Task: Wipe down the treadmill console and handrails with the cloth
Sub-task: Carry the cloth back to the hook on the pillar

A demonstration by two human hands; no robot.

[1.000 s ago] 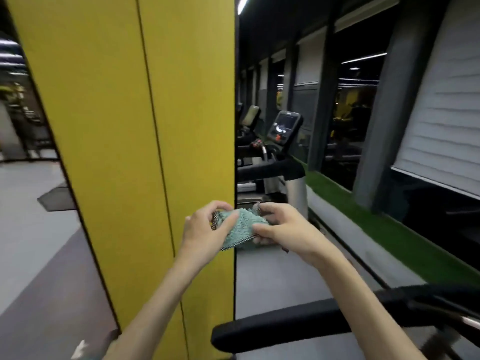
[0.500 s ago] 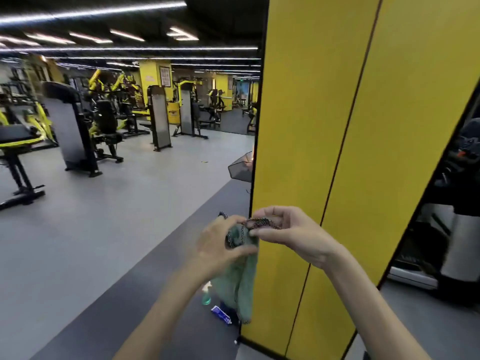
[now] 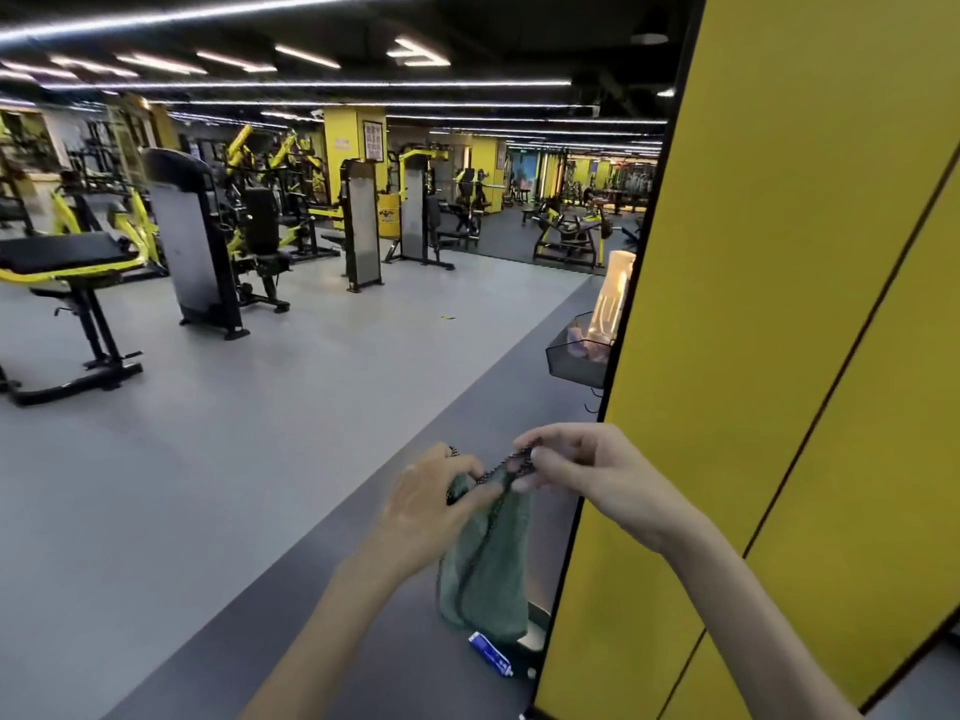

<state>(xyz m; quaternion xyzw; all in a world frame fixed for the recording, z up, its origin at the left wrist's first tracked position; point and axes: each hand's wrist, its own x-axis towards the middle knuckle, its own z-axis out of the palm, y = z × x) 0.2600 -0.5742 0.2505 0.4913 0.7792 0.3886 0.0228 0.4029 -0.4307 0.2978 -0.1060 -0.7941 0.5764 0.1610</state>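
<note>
Cloth (image 3: 485,558), green with a dark netted edging, is hanging in the head view from both hands, in front of the person and low of centre. Its bottom is dangling above the dark floor strip (image 3: 311,589), just beside the yellow pillar (image 3: 779,304). Left hand (image 3: 426,504) is gripping the upper left corner, thumb and fingers curled and clamped on the fabric. Right hand (image 3: 587,470) is pinching the netted top edge between thumb and forefinger, the other fingers curling loosely behind. The edge is stretching between the two grips. Treadmill, console and handrails are not showing here: the camera is facing the open gym floor, with weight machines (image 3: 197,236) well apart at left and a wire basket (image 3: 576,356) just beside the pillar's edge. A blue tube (image 3: 491,653) is lying on the floor below the cloth, near the pillar base. Judgement: the step in hand is readying the cloth, spreading or refolding it, and no wiping is under way yet. To do it well, the person should be folding it into a flat pad that fits one palm, soft green face outward. The netted edging should be tucked in so it is not dragging across the console screen, and the loose tail gathered so nothing is snagging on buttons or rail ends.
</note>
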